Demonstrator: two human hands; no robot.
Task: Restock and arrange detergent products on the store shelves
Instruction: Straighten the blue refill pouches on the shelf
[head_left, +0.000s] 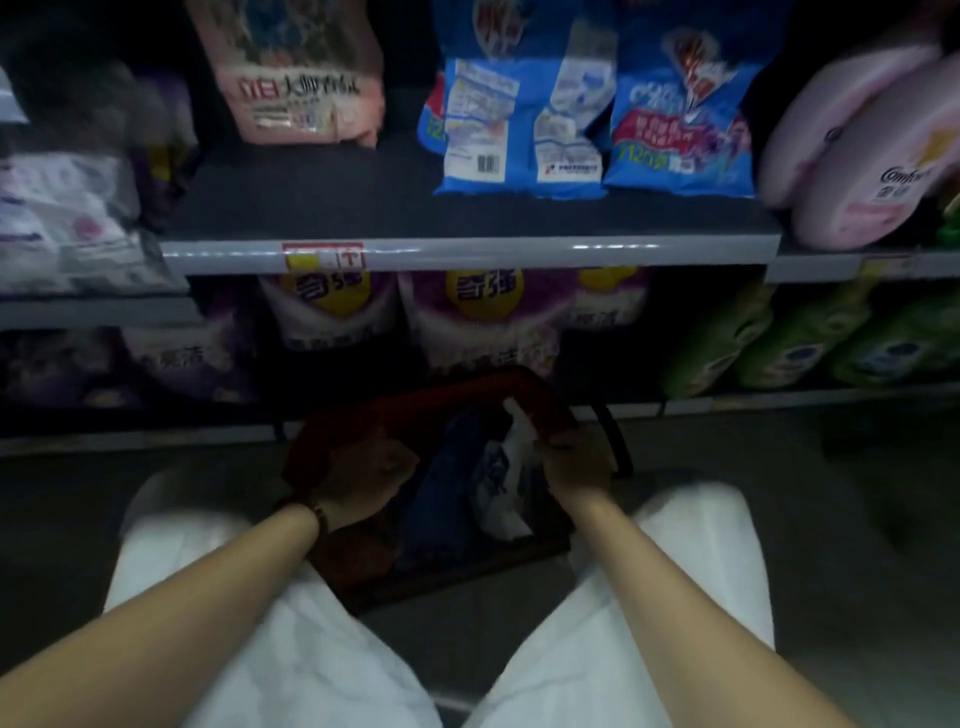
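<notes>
A red shopping basket (530, 387) sits on the floor between my knees, below the shelves. Inside it lie a dark blue detergent bag (441, 483) and a white-and-blue bag (501, 483). My left hand (371, 470) reaches into the basket's left side with curled fingers; what it holds is too dark to tell. My right hand (574, 460) grips the basket's right rim next to the white bag. On the shelf (467, 254) above stand blue detergent bags (592, 119) and a pink bag (296, 78).
Purple-and-white bags (467, 322) fill the lower shelf, with green bottles (810, 343) to their right. A pink Comfort bottle (862, 150) lies tilted at the upper right. White packs (67, 218) stand at the left. A stretch of shelf between the pink and blue bags is bare.
</notes>
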